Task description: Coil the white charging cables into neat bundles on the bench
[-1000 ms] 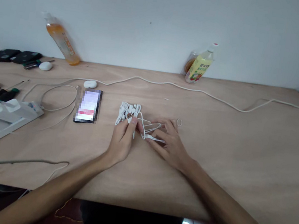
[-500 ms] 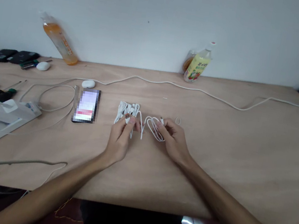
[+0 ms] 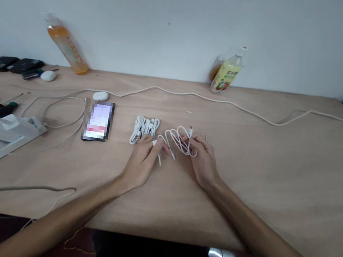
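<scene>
A white cable [image 3: 175, 136] hangs in loose loops between my two hands, just above the table. My left hand [image 3: 145, 154] pinches its USB plug end between thumb and fingers. Around the looped part and the other plug, my right hand [image 3: 201, 156] is closed, with that plug pointing up by the fingertips. Several coiled white cables [image 3: 145, 128] lie in a bundle on the table right behind my left hand. A small pale loop [image 3: 204, 137] lies partly hidden behind my right hand.
A phone [image 3: 98, 121] and white case [image 3: 100, 96] lie left. A white power strip [image 3: 5, 138], tools and black boxes [image 3: 26, 66] are farther left. Two bottles, orange [image 3: 68, 51] and yellow-labelled [image 3: 227, 74], lean on the wall. A long white cable [image 3: 208, 99] crosses the table's back.
My left hand has moved slightly right with its plug. The cable loops at my right hand have spread wider and risen, and the plug there now points up.
</scene>
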